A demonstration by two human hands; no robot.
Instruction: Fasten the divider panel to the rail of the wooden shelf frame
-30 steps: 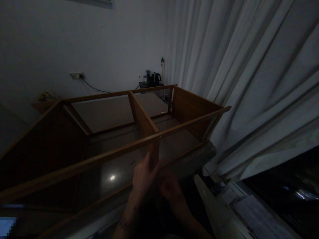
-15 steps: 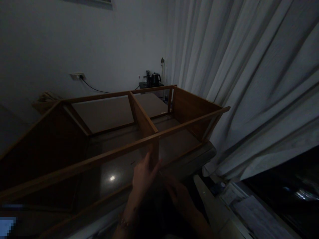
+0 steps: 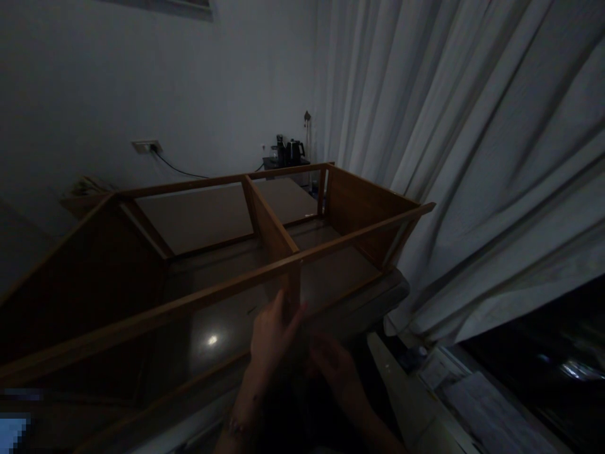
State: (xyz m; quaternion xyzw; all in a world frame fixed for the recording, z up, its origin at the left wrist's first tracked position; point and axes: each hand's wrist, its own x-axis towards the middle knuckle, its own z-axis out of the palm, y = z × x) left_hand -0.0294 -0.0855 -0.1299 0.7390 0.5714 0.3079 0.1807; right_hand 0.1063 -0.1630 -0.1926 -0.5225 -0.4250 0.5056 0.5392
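A wooden shelf frame (image 3: 208, 295) lies on its side in dim light, with a middle board (image 3: 271, 217) running across it. My left hand (image 3: 273, 331) is closed round the near end of that board, thumb on its right face and fingers on the left. Just right of and below it is my right hand (image 3: 333, 366), its fingers curled together near the board's lower end. Shadow hides what those fingers hold, if anything.
The frame rests on a padded surface (image 3: 378, 293). White curtains (image 3: 401, 94) hang at the right, above papers (image 3: 491, 403). By the far wall stand a black kettle (image 3: 293, 151) and a wall socket (image 3: 146, 147) with a cord.
My right hand has turned slightly and its fingers have curled in more; a thin pale glint in front of them no longer shows. My left hand keeps its hold on the board.
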